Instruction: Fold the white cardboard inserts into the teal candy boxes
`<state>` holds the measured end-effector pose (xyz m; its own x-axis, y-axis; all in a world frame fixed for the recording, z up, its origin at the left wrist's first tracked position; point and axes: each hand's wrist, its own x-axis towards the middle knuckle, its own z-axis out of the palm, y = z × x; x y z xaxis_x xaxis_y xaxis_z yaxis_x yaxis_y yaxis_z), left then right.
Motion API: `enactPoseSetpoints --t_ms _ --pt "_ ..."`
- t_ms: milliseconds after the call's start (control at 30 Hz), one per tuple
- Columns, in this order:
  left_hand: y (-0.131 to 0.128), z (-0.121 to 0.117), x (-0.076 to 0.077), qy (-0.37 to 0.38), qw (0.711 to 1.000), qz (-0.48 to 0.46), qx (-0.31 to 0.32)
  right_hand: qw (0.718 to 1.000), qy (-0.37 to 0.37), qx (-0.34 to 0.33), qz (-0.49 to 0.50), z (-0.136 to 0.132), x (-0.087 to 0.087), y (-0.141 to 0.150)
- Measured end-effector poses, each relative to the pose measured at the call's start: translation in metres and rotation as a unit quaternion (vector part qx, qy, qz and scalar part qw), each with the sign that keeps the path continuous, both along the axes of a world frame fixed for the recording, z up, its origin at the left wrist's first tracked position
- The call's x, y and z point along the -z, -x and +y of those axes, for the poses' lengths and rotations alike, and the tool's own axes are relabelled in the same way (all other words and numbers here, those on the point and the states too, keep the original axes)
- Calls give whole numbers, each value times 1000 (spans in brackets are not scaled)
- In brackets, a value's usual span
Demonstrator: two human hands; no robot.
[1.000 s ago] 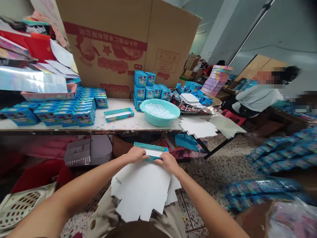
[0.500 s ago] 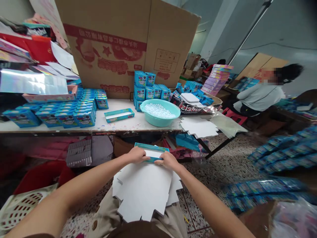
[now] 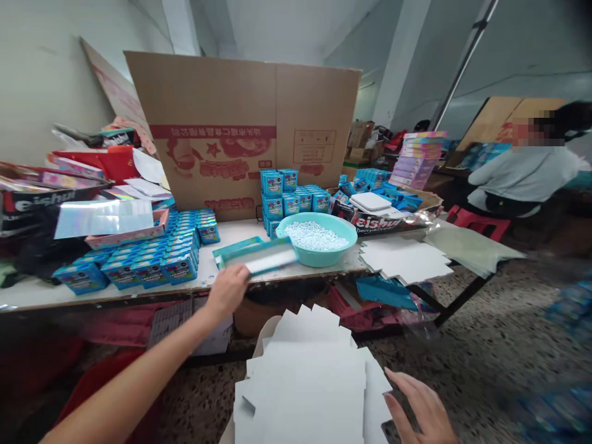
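While I am watching through the head camera from afar, my left hand (image 3: 226,291) is holding a shallow teal paper tray (image 3: 255,258) up over the front edge of the table (image 3: 235,233), pinching the tray's near end, though the fingertips are partly hidden from me. The tray is hanging tilted, its white inside showing, just in front of a teal plastic bowl (image 3: 317,262) of white beads. Judging from here, the step in hand is handling this one folded tray; any next move with the white card blanks (image 3: 300,388) would be calling for my right hand (image 3: 419,407) to close, because it is spread open, fingers apart, just beside the stack and gripping nothing. The tray is looking clean and square, with crisp folded walls. Beyond it, rows of blue boxes (image 3: 180,268) are standing on the table before a large cardboard sheet (image 3: 245,135), and a co-worker (image 3: 522,176) in a pale top is sitting off to the right.
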<state>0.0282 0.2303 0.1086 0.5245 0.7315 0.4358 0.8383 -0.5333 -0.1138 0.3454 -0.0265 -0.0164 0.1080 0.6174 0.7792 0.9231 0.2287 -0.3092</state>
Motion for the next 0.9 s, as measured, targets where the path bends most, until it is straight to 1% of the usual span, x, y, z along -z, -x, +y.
enactPoseSetpoints --t_ms 33,100,133,200,233,300,333,400,467,500,533,600,667,700,767,833,900 --pt "5 20 -10 -4 999 5 -40 1000 7 7 0 -7 5 1" --pt "13 59 -26 -5 997 2 -71 999 31 22 15 -18 11 6" --pt "15 75 -30 -4 997 1 -78 998 47 32 28 -22 13 9" --pt "17 99 -32 8 997 2 -73 994 76 48 57 -27 13 16" --pt "17 105 -30 15 998 3 -68 992 91 52 68 -28 13 19" --pt "11 104 -21 23 998 1 -56 988 118 51 82 -27 13 24" --pt "7 96 -14 22 998 -2 -51 986 131 52 88 -26 14 25" --pt "-6 67 4 24 999 -18 -27 981 153 60 101 -22 17 25" --pt "-18 22 27 57 997 -48 15 977 164 73 114 -18 21 23" --pt "-23 -3 39 99 992 -61 40 976 167 74 117 -15 23 22" --pt "-27 -28 50 143 986 -71 51 976 169 72 118 -13 23 20" --pt "-32 -74 71 222 971 -78 33 976 177 58 115 -8 22 16" --pt "-33 -109 87 266 961 -79 -1 973 194 51 114 -6 21 15" --pt "-34 -122 93 274 958 -81 -14 971 204 55 116 -5 21 16" --pt "-34 -139 101 271 958 -93 -25 964 229 69 118 -5 23 22" --pt "-34 -148 106 269 957 -110 -26 954 262 83 117 -7 28 34" --pt "-35 -153 108 276 953 -124 -16 947 285 96 116 -9 34 48"
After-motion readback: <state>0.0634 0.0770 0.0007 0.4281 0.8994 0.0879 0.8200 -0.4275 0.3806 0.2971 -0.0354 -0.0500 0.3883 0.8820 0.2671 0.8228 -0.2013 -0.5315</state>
